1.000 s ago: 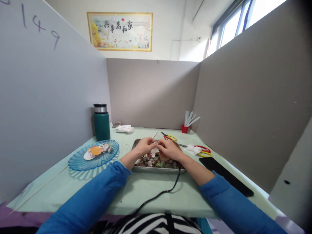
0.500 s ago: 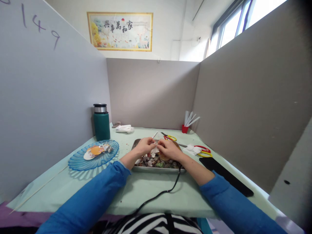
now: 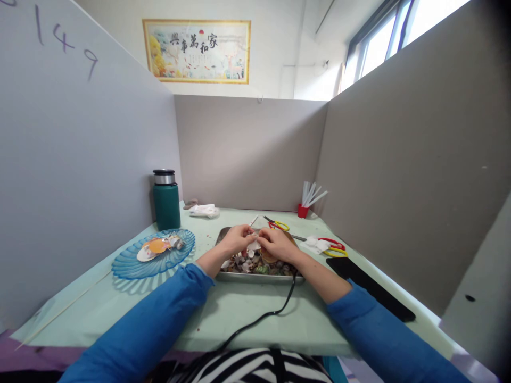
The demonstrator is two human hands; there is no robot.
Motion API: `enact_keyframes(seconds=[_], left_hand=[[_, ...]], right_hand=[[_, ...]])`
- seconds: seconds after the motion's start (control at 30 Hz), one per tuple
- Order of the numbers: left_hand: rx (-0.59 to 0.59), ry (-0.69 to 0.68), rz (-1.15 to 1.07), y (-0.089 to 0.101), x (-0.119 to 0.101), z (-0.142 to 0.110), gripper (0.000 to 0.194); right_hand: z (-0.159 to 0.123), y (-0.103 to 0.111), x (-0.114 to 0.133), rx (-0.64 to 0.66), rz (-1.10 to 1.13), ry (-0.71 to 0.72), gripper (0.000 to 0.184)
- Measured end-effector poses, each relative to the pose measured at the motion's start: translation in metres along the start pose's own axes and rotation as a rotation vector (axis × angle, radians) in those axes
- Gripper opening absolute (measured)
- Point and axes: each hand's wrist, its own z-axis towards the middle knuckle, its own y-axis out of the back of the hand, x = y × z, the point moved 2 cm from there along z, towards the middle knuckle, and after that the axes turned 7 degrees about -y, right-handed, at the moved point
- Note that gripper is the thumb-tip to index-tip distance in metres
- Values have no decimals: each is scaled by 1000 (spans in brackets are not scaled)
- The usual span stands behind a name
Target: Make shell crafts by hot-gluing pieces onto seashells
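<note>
Both my hands meet above a metal tray point(image 3: 255, 279) full of small seashells point(image 3: 250, 264). My left hand point(image 3: 236, 239) and my right hand point(image 3: 275, 243) have their fingertips pinched close together. Between them shows a small whitish piece that looks like a shell point(image 3: 254, 245), partly hidden by the fingers. Which hand bears it, I cannot tell for sure; both seem to touch it. A thin white stick point(image 3: 254, 220) juts up just behind the fingertips. Under my right hand lies a larger tan shell point(image 3: 268, 256).
Left of the tray stands a blue scalloped plate point(image 3: 123, 269) with shells point(image 3: 158, 246) on it, and a green bottle point(image 3: 166, 206) behind. To the right are scissors point(image 3: 278, 225), red-and-yellow-handled scissors point(image 3: 339, 248), a black slab point(image 3: 371, 290) and a red cup point(image 3: 303, 211) of white sticks. A black cable point(image 3: 259, 319) crosses the front.
Almost nothing differs. Both hands hold the same place above the tray, with at most a slight shift of the fingers.
</note>
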Motion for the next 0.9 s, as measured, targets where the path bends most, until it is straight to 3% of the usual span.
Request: enact_keyframes(seconds=[0.9], left_hand=[[9, -26, -4, 0, 6, 2, 20]], right_hand=[[0, 0, 0, -9, -18, 20, 20]])
